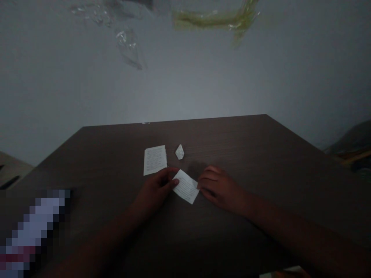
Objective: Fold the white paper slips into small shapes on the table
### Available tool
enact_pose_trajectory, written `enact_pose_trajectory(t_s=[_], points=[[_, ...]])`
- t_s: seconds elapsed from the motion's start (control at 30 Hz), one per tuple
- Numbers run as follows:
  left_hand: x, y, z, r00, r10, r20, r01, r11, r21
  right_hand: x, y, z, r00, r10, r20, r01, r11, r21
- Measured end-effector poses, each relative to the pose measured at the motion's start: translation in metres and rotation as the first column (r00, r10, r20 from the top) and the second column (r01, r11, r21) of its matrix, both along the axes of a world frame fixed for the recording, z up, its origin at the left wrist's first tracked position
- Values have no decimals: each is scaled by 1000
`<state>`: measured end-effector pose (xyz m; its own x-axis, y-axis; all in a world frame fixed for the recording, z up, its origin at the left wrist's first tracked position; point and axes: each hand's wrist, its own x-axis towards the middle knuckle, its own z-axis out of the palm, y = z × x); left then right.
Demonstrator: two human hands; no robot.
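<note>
While the left hand (155, 191) pinches a printed paper slip (185, 186) and the right hand (217, 189) touches its other edge, a printed sheet (155, 160) and folded scrap (179, 152) lie beyond on the dark laminate surface (232, 146).

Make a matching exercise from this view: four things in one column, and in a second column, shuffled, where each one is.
Things:
1. left hand
2. right hand
3. printed paper slip
4. small crumpled paper piece

Places:
A. between the two hands, touched by both
B. at the slip's right end
C. on the table, touching neither hand, to the right of a larger printed sheet
D. at the slip's left end

Pairs: 1-D, 2-B, 3-A, 4-C
</note>
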<state>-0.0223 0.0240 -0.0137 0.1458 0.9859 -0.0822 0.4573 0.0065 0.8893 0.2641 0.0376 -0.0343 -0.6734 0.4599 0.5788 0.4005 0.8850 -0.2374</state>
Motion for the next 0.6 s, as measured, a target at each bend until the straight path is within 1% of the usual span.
enact_pose_trajectory(t_s=[0.1, 0.17, 0.33, 0.47, 0.6], points=[[-4, 1, -1, 994, -61, 90, 65, 997, -41, 2, 2, 1, 998, -41, 39, 40, 999, 10], [-5, 1, -2, 990, -94, 105, 100, 993, -58, 2, 2, 2, 997, -58, 48, 57, 998, 9], [-4, -2, 0, 995, -93, -21, 93, 996, 10, 1, -1, 2, 997, -47, 61, 46, 999, 19], [-3, -4, 6, 992, -114, -52, 115, 993, 27, 1, -1, 1, 997, -30, 69, 31, 1000, -3], [-3, -5, 7, 986, -151, -76, 156, 985, 69, 1, 0, 0, 998, -22, 60, 22, 1000, 14]])
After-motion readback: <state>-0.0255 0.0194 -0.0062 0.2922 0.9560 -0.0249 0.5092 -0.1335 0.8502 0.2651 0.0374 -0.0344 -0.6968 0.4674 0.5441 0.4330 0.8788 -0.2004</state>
